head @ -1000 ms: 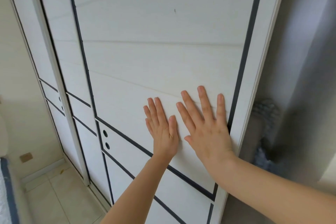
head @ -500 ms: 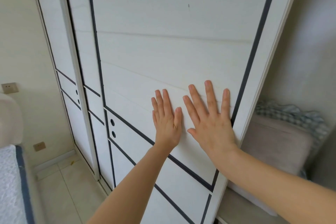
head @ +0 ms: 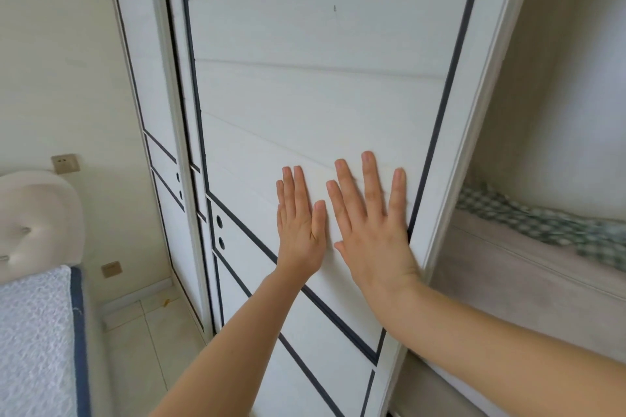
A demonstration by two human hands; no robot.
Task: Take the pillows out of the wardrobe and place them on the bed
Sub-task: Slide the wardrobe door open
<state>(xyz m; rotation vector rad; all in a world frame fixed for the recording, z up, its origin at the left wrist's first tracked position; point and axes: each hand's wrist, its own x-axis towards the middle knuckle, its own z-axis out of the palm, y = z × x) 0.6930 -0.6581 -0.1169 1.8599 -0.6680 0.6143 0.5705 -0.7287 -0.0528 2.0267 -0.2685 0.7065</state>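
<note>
Wardrobe door (head: 305, 78), two flat hands (head: 338, 230)

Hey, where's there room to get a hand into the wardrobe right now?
The open gap lies right of the sliding door, above the grey pillow and the checked cloth on it. Lower down, the pillow fills the opening. Left hand and right hand lie flat on the door.
</note>
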